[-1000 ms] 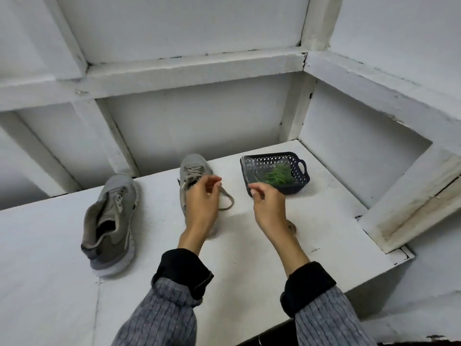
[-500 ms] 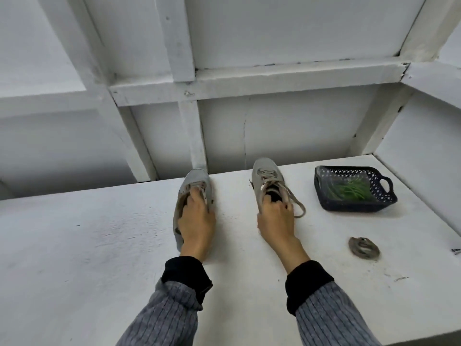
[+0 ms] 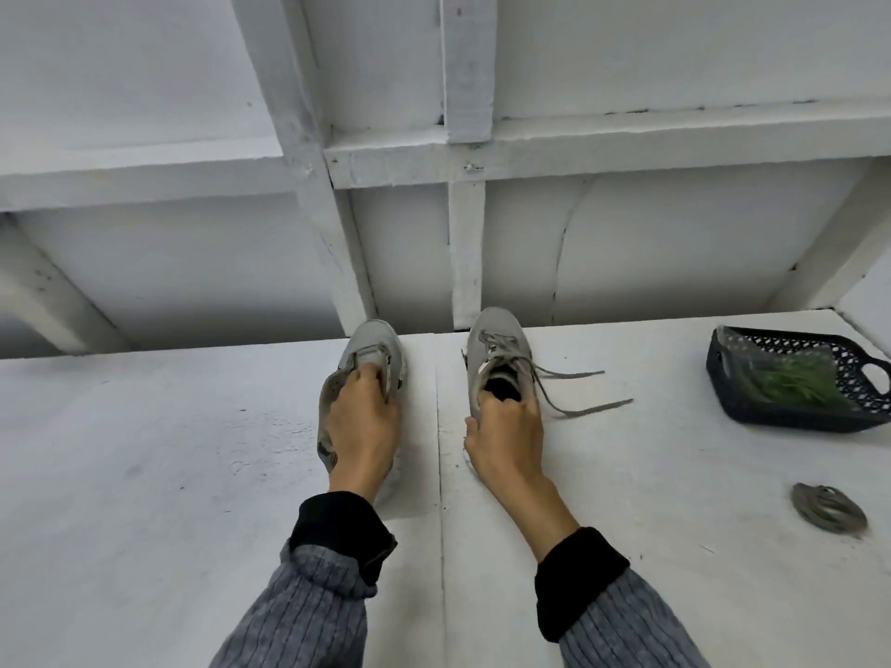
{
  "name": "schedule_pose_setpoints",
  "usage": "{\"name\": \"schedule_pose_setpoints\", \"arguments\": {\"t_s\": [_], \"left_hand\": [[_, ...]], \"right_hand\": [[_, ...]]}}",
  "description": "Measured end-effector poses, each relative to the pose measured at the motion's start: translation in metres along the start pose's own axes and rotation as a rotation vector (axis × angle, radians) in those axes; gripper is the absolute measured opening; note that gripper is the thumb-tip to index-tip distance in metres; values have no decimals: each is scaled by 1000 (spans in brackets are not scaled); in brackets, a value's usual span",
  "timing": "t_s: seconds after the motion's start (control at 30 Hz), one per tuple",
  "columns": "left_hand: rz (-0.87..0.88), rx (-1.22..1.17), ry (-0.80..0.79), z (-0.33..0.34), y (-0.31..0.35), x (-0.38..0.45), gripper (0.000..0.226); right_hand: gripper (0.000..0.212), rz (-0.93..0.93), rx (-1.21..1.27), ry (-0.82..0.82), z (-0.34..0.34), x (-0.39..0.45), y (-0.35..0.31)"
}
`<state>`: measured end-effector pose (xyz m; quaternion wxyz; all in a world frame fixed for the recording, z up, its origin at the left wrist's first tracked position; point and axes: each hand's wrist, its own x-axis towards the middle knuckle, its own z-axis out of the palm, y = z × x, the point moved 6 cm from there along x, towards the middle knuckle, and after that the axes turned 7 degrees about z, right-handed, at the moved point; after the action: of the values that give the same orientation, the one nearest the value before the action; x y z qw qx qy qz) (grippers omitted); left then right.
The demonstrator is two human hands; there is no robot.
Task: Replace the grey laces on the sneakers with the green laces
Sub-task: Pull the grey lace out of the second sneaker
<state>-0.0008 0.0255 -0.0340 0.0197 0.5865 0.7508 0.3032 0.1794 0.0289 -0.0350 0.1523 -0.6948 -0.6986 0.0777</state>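
Note:
Two grey sneakers stand side by side on the white table, toes pointing away from me. My left hand [image 3: 362,421] grips the left sneaker [image 3: 373,347] at its opening, fingers curled inside; this sneaker shows no lace. My right hand [image 3: 506,436] grips the heel and collar of the right sneaker [image 3: 496,337], which still carries a grey lace [image 3: 573,392] trailing loose to the right. Green laces [image 3: 790,385] lie in a dark blue basket [image 3: 790,419] at the far right. A coiled grey lace [image 3: 827,511] lies on the table near the right edge.
The white table [image 3: 168,474] has a seam running between the two sneakers. White wooden beams and panels rise right behind the table's far edge.
My hands left the lace of one sneaker and now each grips a sneaker. The left sneaker has been stood upright beside the right one, and the view has swung left.

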Motion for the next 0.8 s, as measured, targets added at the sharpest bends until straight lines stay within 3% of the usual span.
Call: {"name": "schedule_pose_setpoints", "arguments": {"t_s": [0.2, 0.3, 0.43, 0.5, 0.57, 0.67, 0.8], "left_hand": [[-76, 40, -8, -8, -42, -3, 15], [-82, 156, -43, -1, -39, -3, 28], [74, 243, 56, 7, -13, 5, 43], [176, 143, 81, 13, 3, 11, 35], [234, -32, -6, 28, 18, 18, 21], [215, -450, -194, 51, 33, 21, 14], [216, -584, -264, 61, 46, 22, 14]], "right_hand": [[51, -47, -67, -26, 38, -4, -33], [44, -126, -85, -65, 31, -4, -36], [42, -157, 149, -163, 11, -1, -26], [43, -76, 390, -189, 6, 4, -16], [35, 17, 558, -110, 1, 14, -3], [17, 145, 672, 51, -6, 28, 22], [22, 234, 686, 23, 8, 42, 43]]}}
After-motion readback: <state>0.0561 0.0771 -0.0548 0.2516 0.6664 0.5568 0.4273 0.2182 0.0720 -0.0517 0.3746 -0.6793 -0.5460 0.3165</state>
